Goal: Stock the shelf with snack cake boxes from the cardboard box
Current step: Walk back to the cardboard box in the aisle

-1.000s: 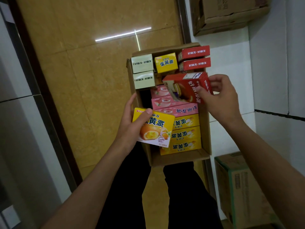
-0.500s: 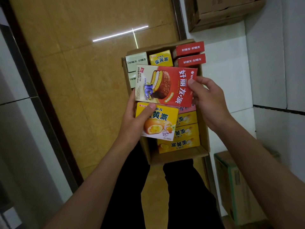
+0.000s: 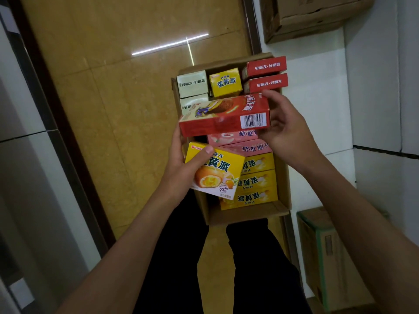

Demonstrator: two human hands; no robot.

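Gripping a yellow egg-yolk pie box (image 3: 216, 172), the left hand (image 3: 181, 171) has its thumb pressed across the printed face and its fingers hidden behind the pack. Just beyond that thumb, a red chocolate pie box (image 3: 224, 116) is tipped so its barcoded side faces up; its left end sits at or on the left fingertips, contact hidden. The right hand (image 3: 286, 134) clasps this box's right end, thumb on the top edge, fingers curled beneath and partly concealed.

Beneath both hands: open cardboard box (image 3: 244, 215) on the floor, left wall largely masked by the held packs.
- Below the right palm: two pink boxes (image 3: 247, 147), half covered.
- Nearer the wrists: three yellow boxes (image 3: 258, 181) on edge, print upside down.
- Beyond the fingertips: two pale green boxes (image 3: 192, 83), the nearer one mostly covered; one yellow box end (image 3: 225, 82); two red box ends (image 3: 265, 74).

Right of the right forearm: a green-taped carton (image 3: 326, 252), cut off at the bottom edge. Far beyond the right hand: another brown carton (image 3: 313, 17), cropped at the top edge. No shelf can be made out with certainty.
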